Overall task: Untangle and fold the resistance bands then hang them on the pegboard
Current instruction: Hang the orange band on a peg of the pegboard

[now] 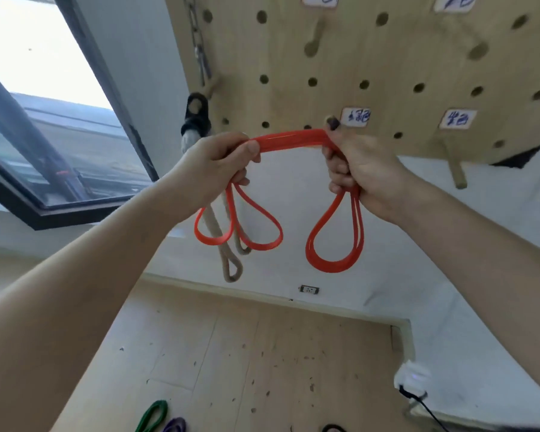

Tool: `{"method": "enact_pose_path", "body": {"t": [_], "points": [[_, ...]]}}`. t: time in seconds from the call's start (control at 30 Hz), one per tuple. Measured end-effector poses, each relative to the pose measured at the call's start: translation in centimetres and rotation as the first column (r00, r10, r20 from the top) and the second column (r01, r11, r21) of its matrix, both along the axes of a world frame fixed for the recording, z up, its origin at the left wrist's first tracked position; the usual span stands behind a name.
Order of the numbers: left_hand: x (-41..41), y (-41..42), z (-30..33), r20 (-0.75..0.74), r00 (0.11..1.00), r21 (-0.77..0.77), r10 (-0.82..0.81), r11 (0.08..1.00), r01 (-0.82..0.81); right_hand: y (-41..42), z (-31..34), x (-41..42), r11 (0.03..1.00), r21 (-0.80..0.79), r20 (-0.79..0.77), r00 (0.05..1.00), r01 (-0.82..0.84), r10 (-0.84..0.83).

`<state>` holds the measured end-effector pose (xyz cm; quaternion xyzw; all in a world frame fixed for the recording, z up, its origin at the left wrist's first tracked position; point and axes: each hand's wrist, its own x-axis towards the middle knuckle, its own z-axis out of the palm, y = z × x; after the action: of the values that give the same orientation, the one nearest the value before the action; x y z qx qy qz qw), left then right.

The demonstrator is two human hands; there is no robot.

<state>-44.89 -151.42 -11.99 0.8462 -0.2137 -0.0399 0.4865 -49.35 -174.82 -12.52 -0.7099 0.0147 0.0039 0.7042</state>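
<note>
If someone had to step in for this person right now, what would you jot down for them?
Left hand and right hand each grip one end of the folded orange band, held up before the pegboard; loops dangle below both fists.
A peg sits just behind the right hand.
Done: orange band untangled and folded.
Left: hang it on a peg, then handle the green band and purple band lying on the floor.
</note>
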Motion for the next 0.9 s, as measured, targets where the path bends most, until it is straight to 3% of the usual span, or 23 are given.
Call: {"method": "enact_pose_path", "body": {"t": [0.2,0.37,0.53,0.9], "points": [[1.1,-1.2,7.5,-0.009,1.000,-0.004,-0.002,1.000,0.002,-0.1,7.7,0.6,0.993,0.079,-0.091,0.992,0.091,-0.084],[1.6,-1.6,9.8,-0.025,1.000,0.016,0.012,1.000,-0.012,-0.1,10.7,0.8,0.991,0.034,-0.082,0.989,0.128,-0.124],[2.5,-2.3,11.4,-0.053,0.998,0.008,0.042,0.999,-0.042,-0.2,12.2,1.5,0.988,0.018,-0.055,0.987,0.154,-0.152],[5.7,-4.3,11.8,-0.106,0.977,-0.067,0.183,0.979,-0.191,-0.4,12.3,5.8,0.964,-0.189,0.041,0.982,0.188,-0.183]]}}
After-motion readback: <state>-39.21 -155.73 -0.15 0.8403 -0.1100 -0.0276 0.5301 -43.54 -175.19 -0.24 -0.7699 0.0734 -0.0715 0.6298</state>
